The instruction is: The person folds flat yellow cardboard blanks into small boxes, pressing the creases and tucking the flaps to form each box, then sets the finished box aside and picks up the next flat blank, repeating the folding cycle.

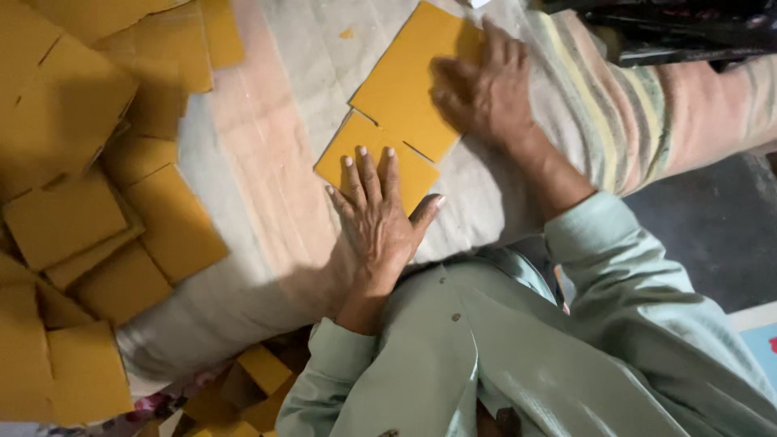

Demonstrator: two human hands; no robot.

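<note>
While both hands press flat on yellow cards, neither closes around anything. The left hand [374,212] lies palm down, fingers spread and straight, its fingertips on the small card [366,155]; the thumb sticks out toward 3 o'clock, just off that card's lower right edge. The right hand [484,87] also lies flat and open, at 1 o'clock from the left, covering the right edge of the big card [409,77]. Each grip is fully open and holds nothing; it only bears down.

The two cards sit as tilted squares, corners pointing to 12 and 6. The big card's lower left edge overlaps or touches the small card's upper right edge; I cannot tell which lies on top. Both rest on a padded cloth [267,162], pale with peach bands, turning to coloured stripes at 3 o'clock.

Bare cloth runs from 9 o'clock of the small card out to the pile [89,186] of yellow cards, which lies well apart along the left frame edge, loosely stacked and overlapping. A tiny yellow scrap [346,33] lies at 12 o'clock, apart from the big card. More cards [259,380] show below the cloth's near edge, at 7 o'clock. Pale green sleeves [599,235] cover both forearms.
</note>
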